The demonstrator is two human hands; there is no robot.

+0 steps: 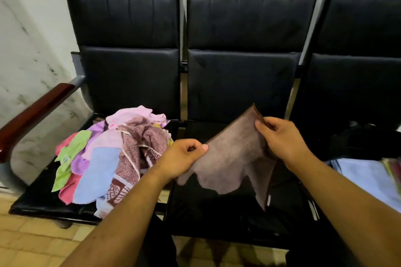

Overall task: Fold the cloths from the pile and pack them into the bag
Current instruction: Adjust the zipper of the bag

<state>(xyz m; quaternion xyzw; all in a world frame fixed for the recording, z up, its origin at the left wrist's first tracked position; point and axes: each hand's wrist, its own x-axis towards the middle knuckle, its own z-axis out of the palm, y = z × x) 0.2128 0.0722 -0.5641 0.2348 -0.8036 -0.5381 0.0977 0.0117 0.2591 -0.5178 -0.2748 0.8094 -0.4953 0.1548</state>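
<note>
A dark shape (364, 138) on the right seat is too murky to identify; pale folded cloths (364, 178) beside it run off the frame. Black padded seats (238, 84) line a scuffed white wall (32, 28). The left grip (184, 158) and right grip (280, 136) pinch a brown cloth (234, 158) above the middle seat, right of the pile (112, 154).

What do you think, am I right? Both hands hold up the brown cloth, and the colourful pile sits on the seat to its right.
Not quite. The left hand and right hand do hold up the brown cloth, but the colourful pile sits on the seat to its left, not its right. The head view shows it.
</note>
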